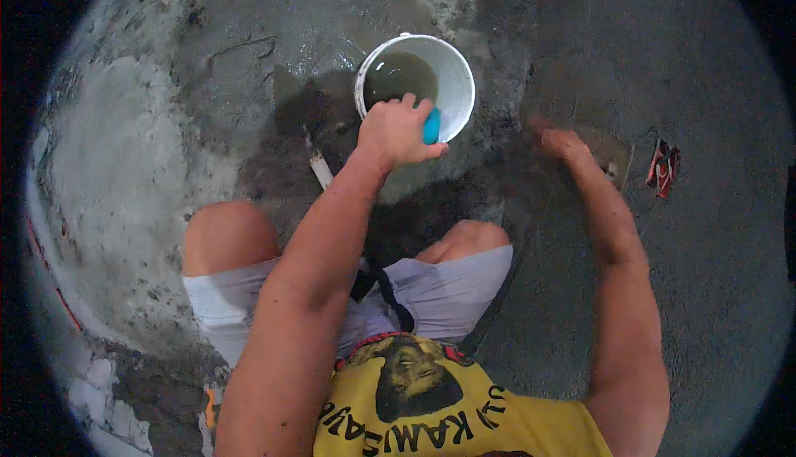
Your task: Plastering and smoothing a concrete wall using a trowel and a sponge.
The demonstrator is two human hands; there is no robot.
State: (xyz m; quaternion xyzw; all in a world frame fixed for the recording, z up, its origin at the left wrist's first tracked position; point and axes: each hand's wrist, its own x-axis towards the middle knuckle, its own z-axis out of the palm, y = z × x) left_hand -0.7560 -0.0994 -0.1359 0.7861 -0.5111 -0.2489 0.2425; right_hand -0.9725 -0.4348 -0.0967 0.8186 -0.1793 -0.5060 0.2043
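My left hand (398,132) reaches over the near rim of a white bucket (458,80), its fingers closed on a small teal object (431,127). Most of that object is covered by the hand, so its kind is unclear. Murky brown water (402,71) lies inside the bucket. Off to the right, my right hand (564,143) is low over the wet grey floor, its fingers smeared by motion. Beside it, partly behind the wrist, rests a flat brownish board (615,152), possibly with a handle on top. Whether the right hand touches anything does not show.
Rough wet cement (514,34) surrounds the bucket, with a paler patch on the left. Left of the bucket lies a tool with a whitish handle (320,169). A crumpled red wrapper-like thing (662,168) is at the right. My bent knees (228,237) are close below the bucket.
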